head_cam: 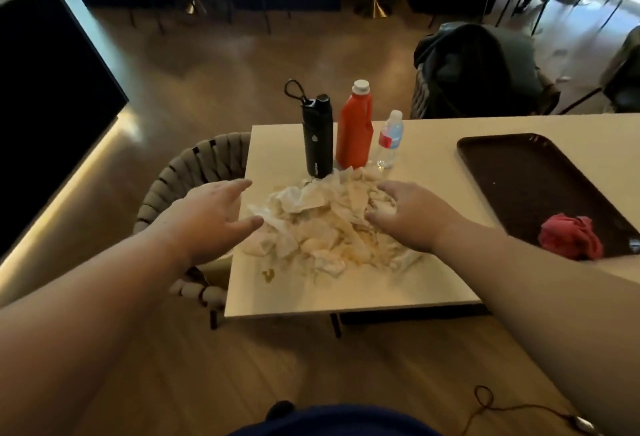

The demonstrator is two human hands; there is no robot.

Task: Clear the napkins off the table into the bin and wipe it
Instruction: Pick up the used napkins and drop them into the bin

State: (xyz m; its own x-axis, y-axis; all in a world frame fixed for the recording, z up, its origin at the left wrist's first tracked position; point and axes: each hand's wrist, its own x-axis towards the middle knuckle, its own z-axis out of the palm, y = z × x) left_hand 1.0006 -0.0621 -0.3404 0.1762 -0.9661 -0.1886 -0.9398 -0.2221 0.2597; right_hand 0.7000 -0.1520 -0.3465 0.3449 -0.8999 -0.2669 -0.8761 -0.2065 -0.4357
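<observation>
A heap of crumpled white napkins [325,224], some stained yellow, lies on the pale table [346,290] near its left end. My left hand [211,214] hovers at the heap's left side, fingers spread, thumb touching the edge of the pile. My right hand [408,214] rests on the heap's right side, fingers apart and curled over the paper. A small yellow smear [267,274] marks the table in front of the napkins. A red cloth [569,236] lies bunched on the dark tray [512,172] at the right. No bin is in view.
Behind the heap stand a black flask [318,138], a red bottle [355,127] and a small clear water bottle [389,139]. A woven chair [180,176] sits at the table's left end. A chair draped with a dark jacket [474,68] stands beyond the table.
</observation>
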